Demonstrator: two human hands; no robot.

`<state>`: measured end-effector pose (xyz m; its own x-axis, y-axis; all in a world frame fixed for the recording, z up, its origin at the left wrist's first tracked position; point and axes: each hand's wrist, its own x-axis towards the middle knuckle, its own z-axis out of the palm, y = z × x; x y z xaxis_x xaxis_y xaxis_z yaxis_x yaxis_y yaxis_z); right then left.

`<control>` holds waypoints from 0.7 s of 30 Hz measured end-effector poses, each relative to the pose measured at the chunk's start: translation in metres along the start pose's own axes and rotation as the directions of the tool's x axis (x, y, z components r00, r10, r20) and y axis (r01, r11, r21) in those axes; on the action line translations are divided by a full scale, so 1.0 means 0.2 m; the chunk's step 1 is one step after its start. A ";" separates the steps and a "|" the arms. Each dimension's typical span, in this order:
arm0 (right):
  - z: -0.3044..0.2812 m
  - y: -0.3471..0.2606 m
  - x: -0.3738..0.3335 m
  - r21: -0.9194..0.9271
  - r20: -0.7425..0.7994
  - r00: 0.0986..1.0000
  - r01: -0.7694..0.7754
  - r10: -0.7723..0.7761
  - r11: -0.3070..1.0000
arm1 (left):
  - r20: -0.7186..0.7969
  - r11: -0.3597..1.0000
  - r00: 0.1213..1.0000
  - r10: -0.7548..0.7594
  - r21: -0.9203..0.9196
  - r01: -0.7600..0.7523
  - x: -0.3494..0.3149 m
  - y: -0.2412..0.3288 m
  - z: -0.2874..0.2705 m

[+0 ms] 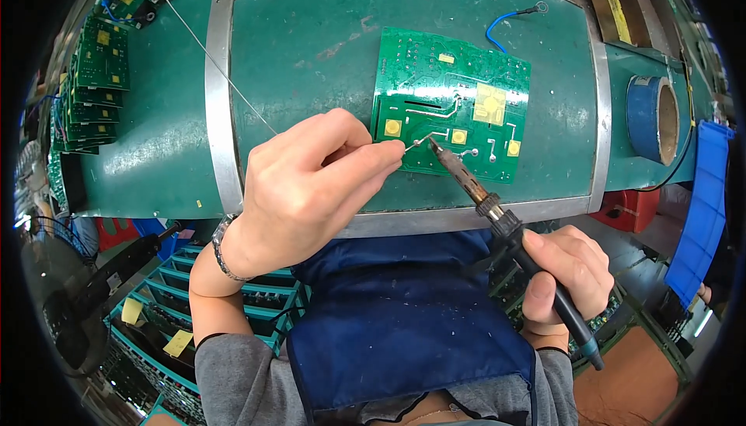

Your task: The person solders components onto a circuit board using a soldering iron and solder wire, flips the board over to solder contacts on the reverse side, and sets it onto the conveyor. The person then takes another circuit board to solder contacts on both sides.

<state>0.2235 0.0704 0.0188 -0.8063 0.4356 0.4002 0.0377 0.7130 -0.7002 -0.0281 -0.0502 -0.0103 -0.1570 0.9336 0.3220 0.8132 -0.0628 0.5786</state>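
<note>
A green circuit board (pixel 435 76) lies on the green work surface, patched with yellow tape squares. My left hand (pixel 311 181) pinches a thin solder wire (pixel 241 98), which runs in from the upper left and pokes out past the fingertips to the board's lower part. In my right hand (pixel 571 271) is a soldering iron (pixel 486 201), gripped by its black handle. Its tip rests at or just above a silvery trace, close beside the wire's end; whether they touch is too small to tell. A blue wire (pixel 501 24) with a ring terminal sticks out from the board's far edge.
A metal frame (pixel 223 100) borders the work surface. Several green boards (pixel 97 69) stand stacked at the left. To the right are a blue tape roll (pixel 651 121) and a metal box (pixel 633 14). Teal racks (pixel 167 286) of boards stand below left; a blue apron (pixel 412 309) covers my lap.
</note>
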 end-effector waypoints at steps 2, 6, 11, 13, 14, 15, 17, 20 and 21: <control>0.03 0.01 0.00 -0.011 -0.034 0.999 -0.001 0.001 1.000 | -0.012 0.999 0.999 0.053 -0.004 -0.053 0.00 -0.02 0.01; 0.05 0.04 0.00 0.013 -0.043 0.999 -0.016 0.016 1.000 | 0.023 0.998 0.998 0.067 0.014 -0.067 0.01 -0.01 0.01; 0.04 0.06 -0.03 -0.019 -0.116 0.993 -0.025 0.023 1.000 | -0.022 0.999 1.000 -0.012 -0.049 0.011 0.03 0.04 -0.01; 0.05 0.07 -0.05 -0.020 -0.181 0.983 -0.028 0.024 0.999 | 0.033 0.999 0.998 0.047 0.000 -0.048 0.03 0.06 -0.05; 0.04 0.06 -0.05 -0.018 -0.181 0.983 -0.029 0.025 0.999 | 0.090 0.993 0.991 0.101 0.046 -0.105 0.03 0.07 -0.06; 0.03 0.05 -0.05 -0.012 -0.206 0.978 -0.041 0.037 0.999 | 0.148 0.993 0.982 0.116 -0.008 -0.116 0.00 0.07 -0.04; 0.01 0.03 -0.07 -0.001 -0.232 0.971 -0.063 0.061 0.998 | 0.257 0.982 0.955 0.147 -0.156 -0.109 -0.08 0.11 0.02; -0.02 0.04 -0.09 0.039 -0.188 0.978 -0.089 0.094 0.995 | 0.281 0.976 0.950 0.138 -0.200 -0.083 -0.09 0.14 0.03; -0.01 0.04 -0.09 0.038 -0.187 0.978 -0.089 0.095 0.995 | 0.138 0.987 0.990 0.022 -0.162 0.001 -0.07 0.14 0.03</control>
<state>0.2405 0.0690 0.0080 -0.6743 0.5961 0.4358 0.0866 0.6499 -0.7551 -0.0009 -0.0627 -0.0025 -0.0601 0.9718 0.2280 0.7115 -0.1185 0.6927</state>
